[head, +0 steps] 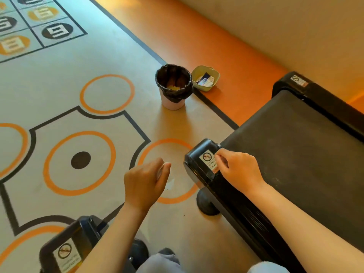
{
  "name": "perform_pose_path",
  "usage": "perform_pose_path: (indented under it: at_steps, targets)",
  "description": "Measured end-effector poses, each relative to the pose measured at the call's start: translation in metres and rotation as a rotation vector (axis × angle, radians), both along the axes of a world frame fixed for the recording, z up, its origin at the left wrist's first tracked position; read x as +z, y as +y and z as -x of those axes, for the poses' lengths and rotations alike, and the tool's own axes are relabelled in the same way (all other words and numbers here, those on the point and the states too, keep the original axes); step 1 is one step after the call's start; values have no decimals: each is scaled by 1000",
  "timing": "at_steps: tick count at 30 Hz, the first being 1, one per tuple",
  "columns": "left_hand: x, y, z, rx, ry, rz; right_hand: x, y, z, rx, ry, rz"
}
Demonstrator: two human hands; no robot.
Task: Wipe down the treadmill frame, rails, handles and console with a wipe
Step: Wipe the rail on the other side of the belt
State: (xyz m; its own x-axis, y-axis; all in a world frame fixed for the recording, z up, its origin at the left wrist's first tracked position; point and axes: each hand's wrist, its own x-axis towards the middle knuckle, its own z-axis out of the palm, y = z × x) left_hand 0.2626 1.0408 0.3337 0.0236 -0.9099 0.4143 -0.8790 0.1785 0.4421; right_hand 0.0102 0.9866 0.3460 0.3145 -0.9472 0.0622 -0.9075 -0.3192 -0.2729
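A person's two hands work well apart at the rear end of a treadmill [295, 154], which fills the frame from 2 to 5 o'clock. The right hand [238, 170], at 4 o'clock, rests on the machine's black end cap [197, 152]. Its fingers are bent and their tips press on the warning sticker [206, 158]; whether anything is pinched beneath them cannot be told. The left hand [145, 184], at 7 o'clock, hangs above the patterned floor [122, 56], just beside the end cap and not touching it. Its fingers are curled round a small pale scrap that appears to be the wipe [162, 170]. At 12 o'clock a bin [174, 103] with a black liner stands on the floor, and a yellow-green tray [213, 74] of packets sits just beside it at 1 o'clock. The corner of a second machine [67, 247] shows at the lower edge, at 7 o'clock.
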Motion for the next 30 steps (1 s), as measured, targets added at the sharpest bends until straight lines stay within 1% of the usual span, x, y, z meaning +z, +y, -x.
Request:
perform_pose_path:
  at_steps: [3,4,5,6,7,9,11,13,15,18,20,24,27,30]
  targets:
    - [62,-12,-10,-37,86,9,67,-4,-26,5,-62,-6]
    - [81,-18,-11,-57,134,7,90,-6,-37,10,-105,-19]
    - [100,-24,-12,-67,227,-7,112,-9,-48,9,-164,-50]
    - [120,-30,-11,-68,373,-45,134,-12,-58,1,-246,-103]
    - [143,-36,-10,-62,559,-101,157,-16,-68,-19,-350,-189]
    - [187,-47,-9,-22,947,-225,197,-23,-86,-61,-574,-419]
    - [227,-57,-12,21,1236,-324,236,-28,-101,-46,-774,-629]
    - [262,-65,-14,0,1402,-368,269,-30,-112,-3,-943,-726]
    - [295,-71,-14,-53,1489,-391,301,-30,-118,-10,-1072,-716]
    - [331,-86,-7,-121,1578,-434,337,-38,-115,-81,-1189,-570]
    - [350,-103,-2,-140,1568,-474,360,-51,-107,-144,-1254,-514]
    - [373,-141,12,-177,1458,-588,397,-93,-85,-250,-1325,-448]
    - [385,-166,25,-245,1333,-701,425,-133,-65,-258,-1291,-414]
    - [398,-193,40,-343,1246,-749,452,-169,-47,-273,-1267,-361]
